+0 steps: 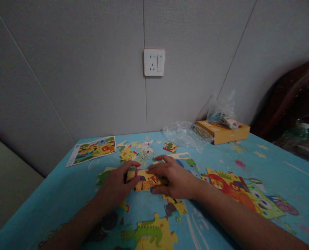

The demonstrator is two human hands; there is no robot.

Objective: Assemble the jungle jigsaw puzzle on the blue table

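Observation:
Joined jigsaw puzzle pieces (143, 185) with a spotted orange animal on yellow lie between my two hands at the middle of the table. My left hand (119, 182) grips their left end with thumb and index finger. On the right end, my right hand (171, 177) has its fingers bent over the top and its thumb at the lower edge. Below them, a crocodile puzzle section (153, 232) rests near the front. To the right lies a lion puzzle section (228, 189). Other loose pieces are partly hidden by my hands and forearms.
A printed picture sheet (93, 150) lies at the back left. Behind my hands are scattered puzzle pieces (170, 147). A crumpled clear plastic bag (184, 133) and a yellow box (231, 134) sit at the back right. The wall carries a socket (154, 62).

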